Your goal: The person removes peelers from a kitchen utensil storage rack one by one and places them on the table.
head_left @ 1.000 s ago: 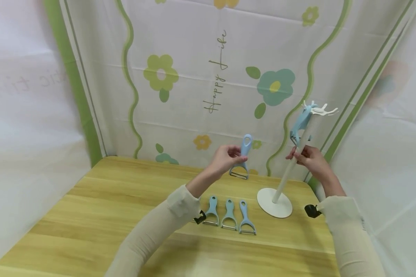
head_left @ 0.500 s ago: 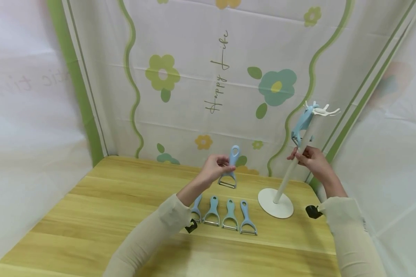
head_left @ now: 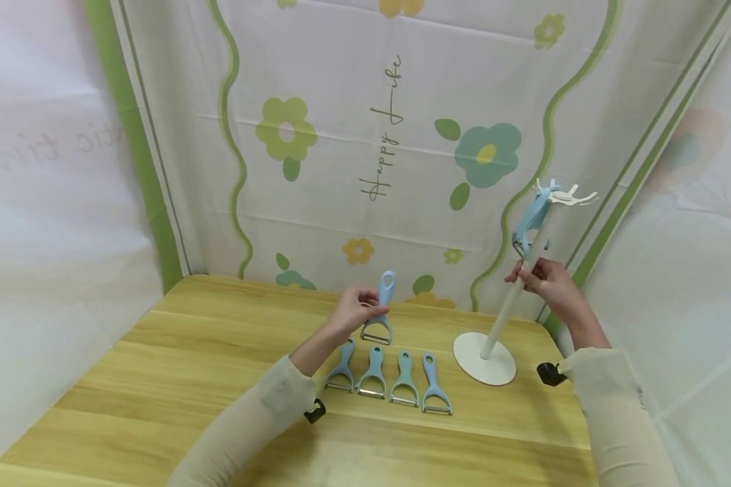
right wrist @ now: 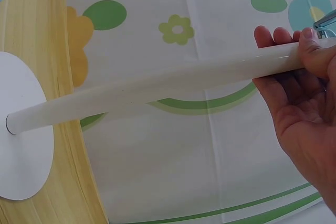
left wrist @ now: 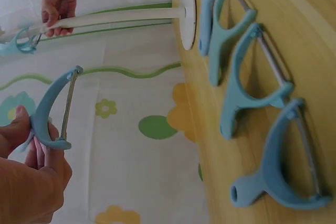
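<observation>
My left hand pinches a light-blue peeler by its handle, ring end up and blade down, above the back of the table. The left wrist view shows that peeler's blade apart from everything else. My right hand grips the white pole of a hook stand, just below its top. From the stand's white hooks hang blue peelers, overlapping so that I cannot tell how many. Below my left hand several peelers lie in a row: a blue one, two greenish ones, and another blue peeler.
The stand's round white base rests on the wooden table, right of the row. Behind the table's back edge hangs a flower-printed curtain, with white cloth walls at both sides.
My left hand has moved left and down with its peeler, away from the stand. The leftmost peeler in the row has come into view. My right hand stays on the pole.
</observation>
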`<state>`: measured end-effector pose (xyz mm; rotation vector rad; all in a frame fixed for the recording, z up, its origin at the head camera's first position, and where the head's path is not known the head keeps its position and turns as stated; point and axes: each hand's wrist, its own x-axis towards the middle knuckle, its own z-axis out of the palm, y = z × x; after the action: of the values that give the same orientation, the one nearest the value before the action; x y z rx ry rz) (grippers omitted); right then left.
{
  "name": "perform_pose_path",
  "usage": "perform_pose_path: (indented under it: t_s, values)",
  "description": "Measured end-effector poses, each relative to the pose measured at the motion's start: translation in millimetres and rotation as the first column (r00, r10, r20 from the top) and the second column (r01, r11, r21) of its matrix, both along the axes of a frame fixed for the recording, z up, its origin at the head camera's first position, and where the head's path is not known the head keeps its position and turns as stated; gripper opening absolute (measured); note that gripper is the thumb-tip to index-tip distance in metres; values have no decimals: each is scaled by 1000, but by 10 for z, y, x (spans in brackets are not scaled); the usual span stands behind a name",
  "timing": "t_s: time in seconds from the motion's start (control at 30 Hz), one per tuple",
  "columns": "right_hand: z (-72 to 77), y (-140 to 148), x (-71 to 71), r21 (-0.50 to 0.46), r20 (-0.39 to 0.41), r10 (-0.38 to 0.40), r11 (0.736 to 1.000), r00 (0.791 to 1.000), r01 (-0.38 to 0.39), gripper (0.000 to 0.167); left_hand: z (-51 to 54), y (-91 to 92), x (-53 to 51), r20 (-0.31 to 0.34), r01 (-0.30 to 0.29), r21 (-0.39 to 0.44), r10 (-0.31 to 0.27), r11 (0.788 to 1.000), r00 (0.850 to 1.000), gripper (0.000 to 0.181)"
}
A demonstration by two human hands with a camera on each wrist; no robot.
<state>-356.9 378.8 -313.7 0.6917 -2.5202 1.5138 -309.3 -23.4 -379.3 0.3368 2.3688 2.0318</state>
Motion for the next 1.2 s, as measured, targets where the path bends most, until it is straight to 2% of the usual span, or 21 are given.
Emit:
perform_pose_path:
  t_s: [0.2,0.33,0.5,0.7,0.83,1.2]
  values:
    - [-4,-8,5,3,-7,-1,1000,1000,1,32,-109,-166,45,16,-49,-53,50,997,999,16]
    - [-15,-5,-1,1,-5,-3,1000,1000,3,27,-206,-263,52,40,-73,-75,76,995,996,16]
    - [-23,-3,-8,-7,-6,2,1000,1000,-2,23,-316,-378,60,58,-81,-91,86,993,995,15]
    - [-19,-7,-15,-42,-7,23,999,1000,-24,30,-431,-546,78,87,-87,-123,98,989,991,16]
    - [-11,-16,-13,-21,-17,11,1000,1000,-11,31,-537,-679,72,122,-83,-131,99,988,988,15]
    - [-2,-20,-2,-2,-8,-3,1000,1000,3,33,-739,-957,76,156,-94,-248,135,964,978,18]
